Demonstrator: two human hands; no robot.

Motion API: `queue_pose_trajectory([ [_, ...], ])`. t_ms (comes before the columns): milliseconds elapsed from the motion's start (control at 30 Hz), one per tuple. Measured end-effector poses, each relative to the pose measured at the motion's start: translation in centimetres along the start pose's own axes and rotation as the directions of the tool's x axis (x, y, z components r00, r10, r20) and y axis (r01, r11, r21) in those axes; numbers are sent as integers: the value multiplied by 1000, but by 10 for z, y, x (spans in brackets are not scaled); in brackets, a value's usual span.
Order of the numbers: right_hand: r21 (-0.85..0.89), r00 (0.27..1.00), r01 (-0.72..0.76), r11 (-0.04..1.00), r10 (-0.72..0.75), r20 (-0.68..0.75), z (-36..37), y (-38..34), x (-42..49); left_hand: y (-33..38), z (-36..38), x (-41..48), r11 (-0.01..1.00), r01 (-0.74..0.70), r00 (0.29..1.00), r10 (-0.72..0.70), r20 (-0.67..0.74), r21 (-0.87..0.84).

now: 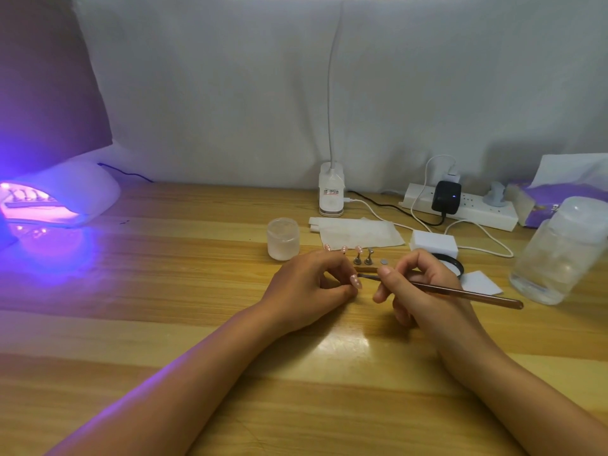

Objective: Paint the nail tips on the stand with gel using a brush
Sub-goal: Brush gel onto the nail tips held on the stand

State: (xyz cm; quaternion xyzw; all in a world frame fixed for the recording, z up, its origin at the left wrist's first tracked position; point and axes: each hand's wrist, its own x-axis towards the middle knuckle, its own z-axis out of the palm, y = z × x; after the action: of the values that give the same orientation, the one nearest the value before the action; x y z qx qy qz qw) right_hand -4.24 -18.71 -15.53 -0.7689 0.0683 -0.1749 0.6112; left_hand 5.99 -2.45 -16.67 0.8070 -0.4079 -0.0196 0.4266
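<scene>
Writing: the clip lamp (331, 192) at the rear table edge bears a label with red and dark print, too small to read. The purple packet (539, 205) at far right shows print, also illegible.

Hands: the left hand (309, 284) pinches a pink dotted nail tip (356, 282) between thumb and fingers, just in front of the stand (365, 267). The right hand (424, 291) grips the brush (460, 292), its bristle end touching or just short of the held tip; which cannot be told. Three more pink tips (343, 249) sit on the stand behind the left hand; two metal holders (363, 258) stand bare.

Edges and room: the wooden table (197, 291) lies open left of the hands up to the lit UV lamp (56, 199). To the right, a clear jar (559, 251), power strip (460, 209) and white block (433, 242) crowd the surface. A frosted jar (283, 238) stands near the stand's left end.
</scene>
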Motion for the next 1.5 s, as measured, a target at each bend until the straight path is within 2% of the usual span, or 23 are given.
queue_pose_trajectory([
  [200, -76, 997, 9, 997, -4, 72, 1, 1, 0, -1, 0, 1, 1000, 11, 1000, -11, -3, 14],
  [400, -150, 999, -19, 989, 24, 35, 0, 4, 2, -1, -1, 1, 1000, 9, 1000, -9, 11, -3],
  [633, -13, 1000, -11, 1000, 11, -24, -1, 2, 1, -1, -1, 1, 1000, 12, 1000, -12, 10, -19],
  [933, 33, 1000, 29, 999, -29, -13, 0, -4, -1, -4, 0, 2, 1000, 17, 1000, -16, 14, -12],
  [1167, -59, 1000, -19, 998, 19, -3, 0, 2, 1, -4, 0, 2, 999, 36, 999, -36, 22, -4],
  [1500, -117, 997, 9, 993, 0, 75, 1, 1, 0, -3, 0, 2, 1000, 25, 1000, -25, 15, -5],
])
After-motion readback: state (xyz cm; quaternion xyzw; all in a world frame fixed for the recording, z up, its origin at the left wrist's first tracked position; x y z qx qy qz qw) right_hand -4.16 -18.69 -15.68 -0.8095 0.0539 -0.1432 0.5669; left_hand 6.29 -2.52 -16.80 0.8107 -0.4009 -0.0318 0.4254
